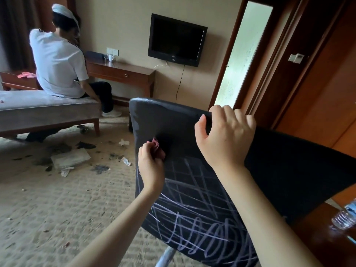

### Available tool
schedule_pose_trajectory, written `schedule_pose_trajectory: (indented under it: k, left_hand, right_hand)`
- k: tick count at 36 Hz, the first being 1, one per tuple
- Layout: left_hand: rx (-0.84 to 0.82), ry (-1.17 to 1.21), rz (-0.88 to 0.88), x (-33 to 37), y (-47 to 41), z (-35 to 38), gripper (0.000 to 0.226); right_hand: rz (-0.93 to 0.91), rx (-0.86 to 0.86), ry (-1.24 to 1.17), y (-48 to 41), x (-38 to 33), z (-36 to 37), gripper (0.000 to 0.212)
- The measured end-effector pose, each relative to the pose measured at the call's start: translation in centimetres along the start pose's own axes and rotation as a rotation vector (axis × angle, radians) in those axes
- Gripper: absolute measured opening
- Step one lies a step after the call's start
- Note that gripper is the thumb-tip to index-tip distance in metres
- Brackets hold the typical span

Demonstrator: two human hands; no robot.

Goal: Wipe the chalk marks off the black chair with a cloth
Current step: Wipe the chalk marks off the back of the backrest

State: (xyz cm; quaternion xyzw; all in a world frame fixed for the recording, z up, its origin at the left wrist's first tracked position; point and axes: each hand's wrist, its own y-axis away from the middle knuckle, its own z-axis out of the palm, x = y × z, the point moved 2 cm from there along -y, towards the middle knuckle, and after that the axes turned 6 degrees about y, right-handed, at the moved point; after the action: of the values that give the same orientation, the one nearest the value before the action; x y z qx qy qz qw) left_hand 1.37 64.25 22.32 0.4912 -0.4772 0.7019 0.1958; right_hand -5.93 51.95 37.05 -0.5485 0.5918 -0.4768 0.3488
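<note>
While the left hand [150,162] pinches the bunched pink cloth [159,147] against the upper left of the black chair [185,120] back, the patch beside it reads clean. Chalk marks [192,209] cover the lower back, so most is left to wipe. Right hand [225,135] curls over the top edge, thumb in front, likely bracing against the rubbing. Water bottle [344,216] is on the counter [312,239], far right.

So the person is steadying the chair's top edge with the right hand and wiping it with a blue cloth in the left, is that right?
Not quite. The head view shows the cloth is pink, not blue. The rest holds: the right hand grips the black chair at its top edge and the left hand presses the cloth to it.
</note>
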Motion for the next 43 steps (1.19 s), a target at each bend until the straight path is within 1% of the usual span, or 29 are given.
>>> schedule_pose_trajectory:
  k: [7,9,11,13,15,17,18,20,22,23,24,26,28,30,32,33,36,40,43]
  left_hand:
    - [-0.067,0.124,-0.015,3.3,3.0,1.4,0.041]
    - [-0.062,0.171,-0.017,4.5,4.0,1.9,0.043]
    - [-0.057,0.212,-0.007,5.5,4.9,2.4,0.05]
    - [-0.09,0.256,0.011,6.5,6.0,2.9,0.054]
    - [-0.171,0.304,0.008,7.4,7.5,3.6,0.047]
    - [-0.294,0.271,0.004,8.1,9.3,4.6,0.036]
    - [-0.371,0.237,-0.023,8.2,10.1,5.1,0.035]
    - [-0.52,0.217,-0.07,8.5,11.2,5.6,0.04]
    - [-0.654,0.298,-0.011,8.8,11.8,5.1,0.043]
    - [-0.669,0.331,0.02,8.8,11.9,4.4,0.049]
    - [-0.624,0.345,0.039,8.4,11.5,3.4,0.052]
    - [-0.441,0.322,0.015,6.8,9.8,1.1,0.047]
    - [-0.24,0.264,-0.06,4.1,6.9,-1.1,0.033]
    - [-0.051,0.184,-0.15,1.0,3.7,-3.2,0.021]
    - [0.07,0.131,-0.253,-1.8,1.4,-4.2,0.016]
    - [0.089,0.108,-0.292,-2.6,0.7,-4.3,0.014]
    - [0.049,0.047,-0.323,-2.6,0.0,-2.4,0.015]
    - [0.092,0.096,-0.325,-0.6,1.0,0.2,0.016]
    - [0.055,0.102,-0.311,-0.3,2.0,0.5,0.018]
  right_hand:
    - [0.017,-0.023,-0.002,0.0,0.0,0.2,0.033]
    - [0.017,-0.028,-0.006,-0.1,0.0,0.2,0.032]
    - [0.018,-0.027,-0.005,-0.1,0.0,0.1,0.032]
    - [0.021,-0.022,-0.004,-0.1,0.1,0.0,0.033]
    - [0.021,-0.025,-0.006,-0.1,0.1,-0.1,0.036]
    - [0.017,-0.042,-0.004,-0.1,0.2,-0.3,0.039]
    - [0.013,-0.053,-0.002,-0.1,0.3,-0.4,0.04]
    - [-0.006,-0.076,-0.005,0.0,0.7,-0.7,0.04]
    - [-0.07,-0.111,-0.03,0.0,1.2,-1.0,0.04]
    - [-0.127,-0.136,-0.046,-0.1,1.7,-1.2,0.04]
    - [-0.189,-0.159,-0.059,-0.1,2.3,-1.4,0.039]
    - [-0.268,-0.206,-0.06,-0.3,4.4,-1.9,0.037]
    - [-0.257,-0.231,-0.009,-0.4,6.8,-2.4,0.043]
    - [-0.227,-0.205,0.036,0.0,8.3,-2.6,0.05]
    - [-0.202,-0.154,0.048,0.5,8.5,-2.6,0.049]
    - [-0.188,-0.128,0.051,0.7,8.2,-2.6,0.047]
    - [-0.159,-0.075,0.06,0.7,7.9,-2.6,0.045]
    - [-0.146,-0.06,0.059,0.7,8.1,-2.6,0.045]
    - [-0.138,-0.044,0.04,0.9,7.9,-2.5,0.045]
